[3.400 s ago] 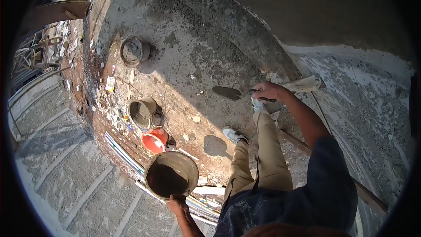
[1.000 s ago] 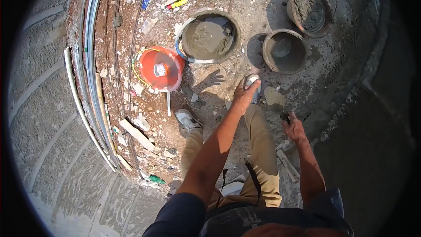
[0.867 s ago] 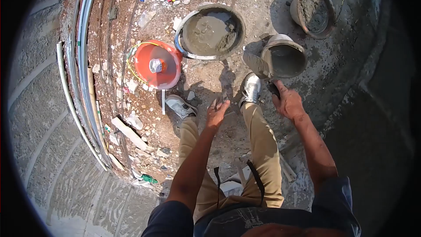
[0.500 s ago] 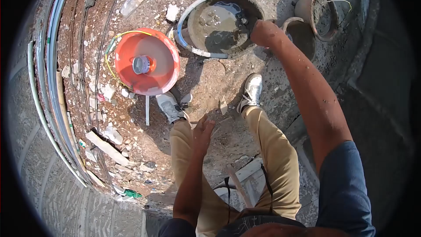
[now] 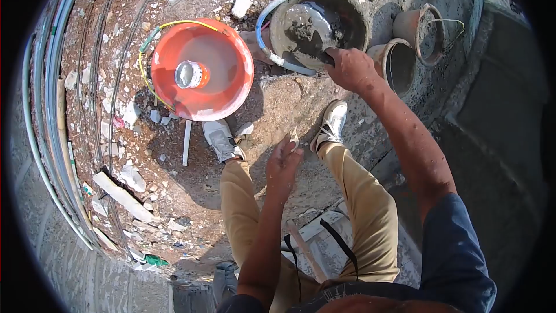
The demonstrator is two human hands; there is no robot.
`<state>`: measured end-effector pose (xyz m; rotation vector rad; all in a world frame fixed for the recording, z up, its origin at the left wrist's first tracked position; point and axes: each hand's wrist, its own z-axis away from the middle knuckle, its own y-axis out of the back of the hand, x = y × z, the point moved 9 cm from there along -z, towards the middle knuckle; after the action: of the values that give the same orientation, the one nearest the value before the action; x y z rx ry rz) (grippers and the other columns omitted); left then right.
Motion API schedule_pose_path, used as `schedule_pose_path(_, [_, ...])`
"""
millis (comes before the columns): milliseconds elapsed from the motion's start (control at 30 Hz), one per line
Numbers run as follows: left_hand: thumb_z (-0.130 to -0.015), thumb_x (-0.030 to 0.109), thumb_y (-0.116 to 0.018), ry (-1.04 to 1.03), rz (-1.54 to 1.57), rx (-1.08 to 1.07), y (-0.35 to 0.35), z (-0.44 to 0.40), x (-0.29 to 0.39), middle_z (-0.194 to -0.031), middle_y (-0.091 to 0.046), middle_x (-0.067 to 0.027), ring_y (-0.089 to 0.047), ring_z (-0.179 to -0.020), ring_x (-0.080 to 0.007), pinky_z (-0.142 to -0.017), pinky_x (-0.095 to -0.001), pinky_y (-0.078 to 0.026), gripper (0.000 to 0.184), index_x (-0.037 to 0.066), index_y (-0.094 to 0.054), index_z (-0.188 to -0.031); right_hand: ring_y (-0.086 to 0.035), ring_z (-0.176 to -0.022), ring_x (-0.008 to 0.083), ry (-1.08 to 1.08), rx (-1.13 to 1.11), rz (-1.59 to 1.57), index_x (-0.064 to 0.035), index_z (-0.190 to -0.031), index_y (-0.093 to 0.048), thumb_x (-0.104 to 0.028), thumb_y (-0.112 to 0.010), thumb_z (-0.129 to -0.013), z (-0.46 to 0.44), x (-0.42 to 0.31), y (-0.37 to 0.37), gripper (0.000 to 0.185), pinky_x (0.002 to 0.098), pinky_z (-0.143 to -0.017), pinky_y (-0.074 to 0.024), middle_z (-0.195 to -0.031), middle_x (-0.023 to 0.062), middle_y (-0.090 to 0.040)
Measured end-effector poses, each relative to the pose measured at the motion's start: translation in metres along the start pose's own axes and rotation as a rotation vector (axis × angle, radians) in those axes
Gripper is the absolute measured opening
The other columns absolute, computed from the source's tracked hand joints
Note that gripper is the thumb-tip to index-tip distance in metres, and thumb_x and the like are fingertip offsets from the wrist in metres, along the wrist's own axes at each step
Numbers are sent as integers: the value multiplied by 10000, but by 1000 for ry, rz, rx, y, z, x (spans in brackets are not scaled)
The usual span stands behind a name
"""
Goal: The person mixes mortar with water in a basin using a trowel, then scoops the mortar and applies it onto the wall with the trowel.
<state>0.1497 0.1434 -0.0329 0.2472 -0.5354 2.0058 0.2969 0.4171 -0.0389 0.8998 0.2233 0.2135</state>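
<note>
My right hand [image 5: 350, 68] is closed around the dark handle of what looks like a trowel [image 5: 315, 48], at the near right rim of a round mortar tub [image 5: 362, 16]. Wet grey mortar [image 5: 302, 28] and shiny water lie inside the tub. The tool's blade is dark and hard to tell from the mortar and shadow. My left hand [image 5: 282, 165] hangs over the ground in front of my legs, fingers loosely apart and holding nothing. Left of the tub stands an orange bucket [image 5: 165, 64] of cloudy water, with a small can [image 5: 191, 74] inside.
Two mortar-stained buckets, a nearer one [image 5: 379, 56] and a farther one [image 5: 404, 25], stand right of the tub. A blue-and-white hose [image 5: 264, 14] curves round its left side. Long pipes [image 5: 43, 98] run along the left. Rubble and a board [image 5: 123, 196] lie on the ground.
My right hand has come down and nearer at the tub's rim, and the dark tool now shows over the mortar. My left hand has moved forward and right. The view has shifted slightly.
</note>
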Motion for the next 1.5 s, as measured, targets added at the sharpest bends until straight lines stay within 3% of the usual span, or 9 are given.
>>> schedule_pose_path(167, [-982,313,-661,-110,-103,9,-1,-6,4,-1351,-586,-158,-566,-1218,-210,-1050,-363,-438,644,-3,-427,-1492,-738,-937,317,-47,57,348,-105,-1096,-741,-125,-583,-893,-36,37,75,258,414,-808,-581,-989,137,-755])
schedule_pose_path(367, [-988,415,-631,0,-127,106,10,-14,1,-1350,-591,-103,-585,-1181,-192,-993,-383,-439,634,72,-459,-1493,-743,-798,233,253,-2,438,-117,-788,-778,-108,-668,-822,-45,-69,14,115,363,-568,-541,-822,64,-749])
schedule_pose_path(467, [-1001,381,-630,62,14,204,9,-14,1,-1387,-565,-157,-584,-1213,-230,-1033,-380,-437,641,-1,-448,-1482,-727,-865,216,363,-166,449,-94,-956,-749,-100,-663,-830,-2,-57,5,153,371,-627,-540,-898,78,-731])
schedule_pose_path(600, [-1009,509,-543,88,109,200,13,-30,-16,-1402,-534,-128,-572,-1214,-261,-1039,-419,-417,685,81,-389,-1522,-726,-882,252,323,210,491,-50,-1161,-642,-87,-629,-865,-19,-11,63,299,374,-677,-566,-983,135,-707])
schedule_pose_path(867, [-926,690,-535,-65,4,282,-3,-175,72,-1517,-398,-135,-477,-1302,-251,-1086,-385,-346,928,73,-280,-1571,-744,-929,277,-83,14,118,-24,-1032,-723,-83,-597,-896,-25,73,-20,194,367,-739,-606,-971,138,-745])
schedule_pose_path(967, [-949,639,-553,-345,211,335,-21,-229,143,-1299,-567,-109,-525,-1198,-211,-981,-339,-423,750,-16,-549,-1315,-746,-896,286,152,-155,215,-12,-1033,-710,-102,-581,-909,8,70,-2,200,371,-698,-599,-977,156,-740])
schedule_pose_path(1133, [-923,652,-593,-197,-61,490,-26,-257,162,-1084,-638,-138,-592,-992,-219,-883,-334,-462,730,-51,-654,-1113,-742,-884,254,168,220,456,-41,-1002,-720,-110,-603,-879,10,96,58,183,381,-714,-587,-935,151,-740])
schedule_pose_path(1300, [-891,688,-613,-447,-471,429,-74,-253,190,-1036,-651,-204,-570,-928,-259,-880,-407,-464,850,-129,-642,-1125,-723,-984,298,-85,-113,127,-48,-1071,-712,-176,-604,-907,-24,157,-9,234,389,-812,-577,-1000,177,-735])
schedule_pose_path(1500, [-909,638,-641,-456,-365,468,-72,-261,176,-792,-602,-80,-509,-749,-175,-706,-368,-446,721,-79,-688,-965,-705,-1003,336,-134,-291,-459,8,-1117,-694,-343,-604,-950,16,162,-133,400,392,-878,-562,-1025,207,-728])
